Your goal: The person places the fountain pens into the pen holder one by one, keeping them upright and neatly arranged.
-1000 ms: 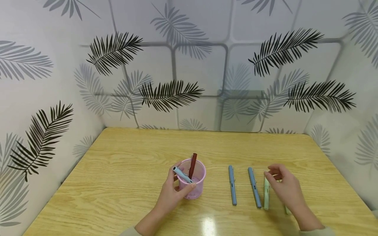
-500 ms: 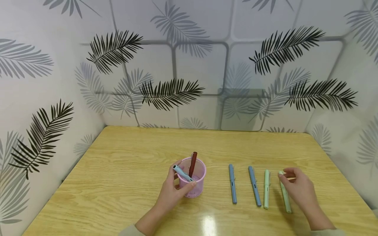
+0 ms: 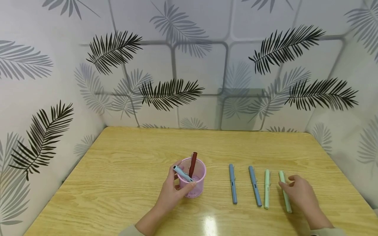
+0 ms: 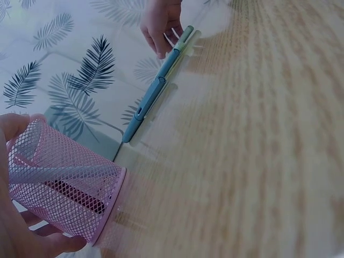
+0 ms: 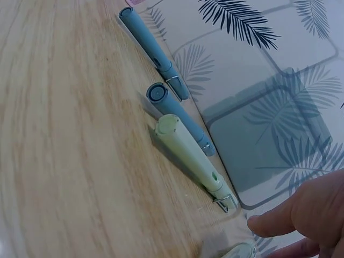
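My left hand [image 3: 174,191] grips a pink mesh cup [image 3: 197,185] standing on the wooden table [image 3: 133,154]; the left wrist view shows the cup [image 4: 59,188] against my palm. A dark red pen [image 3: 193,163] and a light blue pen [image 3: 181,173] stick out of it. To its right lie two blue pens [image 3: 232,183] [image 3: 255,186] and two pale green pens [image 3: 266,188] [image 3: 284,191], side by side. My right hand [image 3: 298,193] rests beside the rightmost green pen, thumb touching it, fingers loosely bent. In the right wrist view the fingers [image 5: 301,215] hover past the other green pen [image 5: 191,158].
Leaf-patterned walls [image 3: 189,65] close in the table at the back and both sides. Bare wood stretches behind the cup and pens and to the left. A light glare [image 3: 208,226] sits near the front edge.
My right hand has slid right from over the pens, then down alongside the rightmost green pen, which now lies uncovered. The left hand and cup have stayed put.
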{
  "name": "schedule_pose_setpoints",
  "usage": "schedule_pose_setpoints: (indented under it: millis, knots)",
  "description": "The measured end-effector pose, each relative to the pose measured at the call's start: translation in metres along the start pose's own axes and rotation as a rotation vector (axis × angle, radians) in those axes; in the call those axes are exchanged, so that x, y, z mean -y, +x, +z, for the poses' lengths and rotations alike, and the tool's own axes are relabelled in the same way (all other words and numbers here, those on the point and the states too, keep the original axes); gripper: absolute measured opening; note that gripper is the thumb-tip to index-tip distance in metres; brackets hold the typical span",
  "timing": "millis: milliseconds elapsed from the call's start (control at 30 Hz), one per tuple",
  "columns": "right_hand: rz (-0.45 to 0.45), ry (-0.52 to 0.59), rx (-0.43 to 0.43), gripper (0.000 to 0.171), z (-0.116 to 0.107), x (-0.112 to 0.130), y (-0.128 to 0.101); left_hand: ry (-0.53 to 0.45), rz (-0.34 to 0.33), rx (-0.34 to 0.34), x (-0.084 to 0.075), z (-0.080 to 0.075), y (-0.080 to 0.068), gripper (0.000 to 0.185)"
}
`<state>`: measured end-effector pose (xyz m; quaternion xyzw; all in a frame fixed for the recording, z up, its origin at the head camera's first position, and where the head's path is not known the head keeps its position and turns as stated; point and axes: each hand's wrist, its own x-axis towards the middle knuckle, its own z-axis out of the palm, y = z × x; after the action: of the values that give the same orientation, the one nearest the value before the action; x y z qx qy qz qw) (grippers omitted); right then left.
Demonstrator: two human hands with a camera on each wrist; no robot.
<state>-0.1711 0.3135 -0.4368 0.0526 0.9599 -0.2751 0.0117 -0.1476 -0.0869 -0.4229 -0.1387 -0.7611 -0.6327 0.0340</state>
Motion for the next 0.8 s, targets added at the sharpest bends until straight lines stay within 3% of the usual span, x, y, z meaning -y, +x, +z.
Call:
schedule_pose_setpoints:
  millis: [800]
  knots:
    - [0.097, -0.079, 0.038, 0.042, 0.007, 0.001, 0.011, 0.002, -0.01, -0.006, 0.0, 0.0, 0.0, 0.076]
